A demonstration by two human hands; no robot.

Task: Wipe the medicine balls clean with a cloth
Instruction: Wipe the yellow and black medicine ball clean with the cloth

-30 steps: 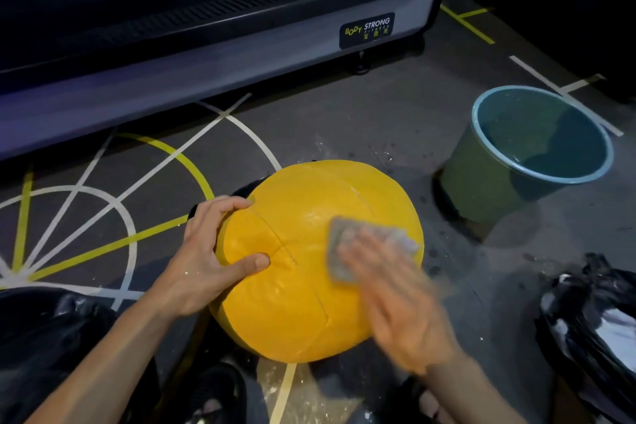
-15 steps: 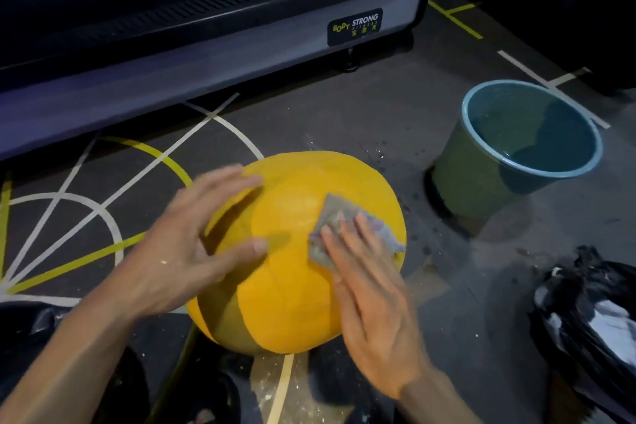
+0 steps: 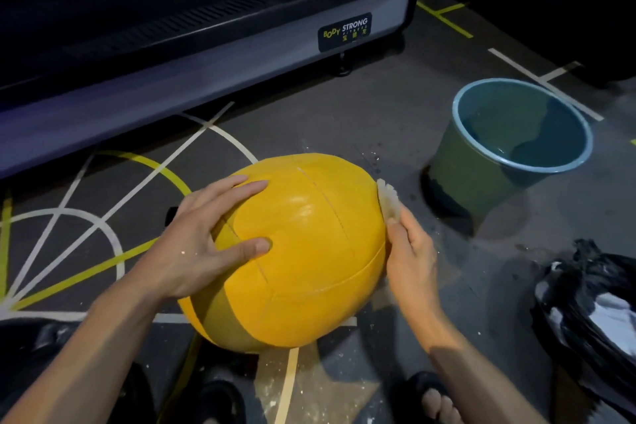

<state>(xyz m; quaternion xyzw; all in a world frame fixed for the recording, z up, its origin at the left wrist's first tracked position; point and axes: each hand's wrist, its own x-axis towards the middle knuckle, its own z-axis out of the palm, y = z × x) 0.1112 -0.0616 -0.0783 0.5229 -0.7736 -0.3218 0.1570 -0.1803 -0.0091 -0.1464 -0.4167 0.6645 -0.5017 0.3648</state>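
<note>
- The yellow medicine ball [image 3: 303, 251] looks like smooth stitched leather or vinyl with a soft sheen
- The cloth [image 3: 389, 200] is pale, rough and nubbly
- The bucket [image 3: 481, 175] is smooth plastic, blue rim, dull green wall
- The floor [image 3: 344, 120] is dark, matt and grainy, with flat painted lines
- The black bag [image 3: 585, 303] is crinkled glossy plastic film
- The machine base [image 3: 206, 79] is smooth grey with a satin finish

The medicine ball [image 3: 303, 251] sits on the floor [image 3: 361, 120] at centre. The left hand [image 3: 199, 244] rests at its nine o'clock, the right hand [image 3: 409, 258] and cloth [image 3: 389, 198] at three. The bucket [image 3: 481, 175] stands at two o'clock, the machine base [image 3: 192, 79] at twelve, a bag [image 3: 592, 306] at four.
</note>
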